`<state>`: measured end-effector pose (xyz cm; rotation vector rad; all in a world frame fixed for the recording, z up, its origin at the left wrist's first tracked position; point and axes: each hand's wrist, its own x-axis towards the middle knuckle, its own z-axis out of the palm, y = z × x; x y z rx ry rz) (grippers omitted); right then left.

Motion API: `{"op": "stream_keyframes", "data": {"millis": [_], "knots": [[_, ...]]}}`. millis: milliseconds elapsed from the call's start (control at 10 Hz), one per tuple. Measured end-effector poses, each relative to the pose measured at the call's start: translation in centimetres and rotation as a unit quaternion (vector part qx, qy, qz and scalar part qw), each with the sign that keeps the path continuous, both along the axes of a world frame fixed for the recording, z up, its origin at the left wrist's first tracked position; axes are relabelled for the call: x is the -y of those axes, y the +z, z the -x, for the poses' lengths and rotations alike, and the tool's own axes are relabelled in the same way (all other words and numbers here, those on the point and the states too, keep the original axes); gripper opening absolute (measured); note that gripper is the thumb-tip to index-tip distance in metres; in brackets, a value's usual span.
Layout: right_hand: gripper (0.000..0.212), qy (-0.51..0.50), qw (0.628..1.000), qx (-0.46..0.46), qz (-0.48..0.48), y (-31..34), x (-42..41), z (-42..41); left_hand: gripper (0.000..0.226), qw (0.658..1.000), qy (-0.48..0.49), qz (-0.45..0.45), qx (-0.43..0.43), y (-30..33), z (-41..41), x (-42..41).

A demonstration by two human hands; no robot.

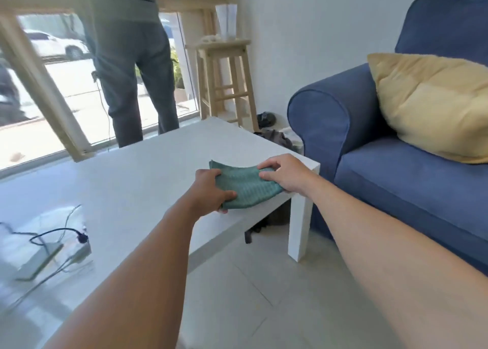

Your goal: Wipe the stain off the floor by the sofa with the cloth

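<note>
Pale floor tiles (237, 296) run beneath both outstretched arms. At the near corner of the white surface (148, 179), the left hand (211, 190) and right hand (286, 174) each have a closed grip on the green cloth (245, 185), which lies on that corner. The blue sofa (396, 185) stands just right, a yellow cushion (433, 103) on it. Beyond, a person (132, 58) stands at the window.

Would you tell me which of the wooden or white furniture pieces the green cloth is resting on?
The white table: the green cloth lies at its near corner beside the sofa, held by both hands. The wooden stool stands farther back by the wall.
</note>
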<state>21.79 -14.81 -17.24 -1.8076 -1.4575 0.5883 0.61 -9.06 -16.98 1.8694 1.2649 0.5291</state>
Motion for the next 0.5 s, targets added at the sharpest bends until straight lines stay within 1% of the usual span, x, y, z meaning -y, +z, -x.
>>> {"op": "stream_keyframes", "data": {"millis": [100, 200, 300, 400, 500], "knots": [[0.028, 0.063, 0.997, 0.045, 0.011, 0.0, -4.3, 3.1, 0.078, 0.998, 0.051, -0.011, -0.019, -0.4, 3.3, -2.0], [0.028, 0.085, 0.992, 0.087, 0.027, -0.9, -6.8, 5.3, 0.071, 0.994, 0.084, -0.007, -0.074, -1.1, 5.4, -2.8], [0.027, 0.08, 0.991, 0.101, 0.024, -2.0, -7.9, 6.6, 0.057, 0.993, 0.097, 0.021, -0.065, -1.6, 6.2, -3.1], [0.029, 0.093, 0.987, 0.125, 0.029, -1.9, -8.1, 7.0, 0.05, 0.986, 0.089, 0.023, -0.138, -1.1, 6.4, -4.0], [0.027, 0.065, 0.983, 0.17, 0.037, -1.9, -6.8, 6.2, 0.053, 0.969, 0.07, -0.037, -0.233, -0.8, 7.4, -4.0]]}}
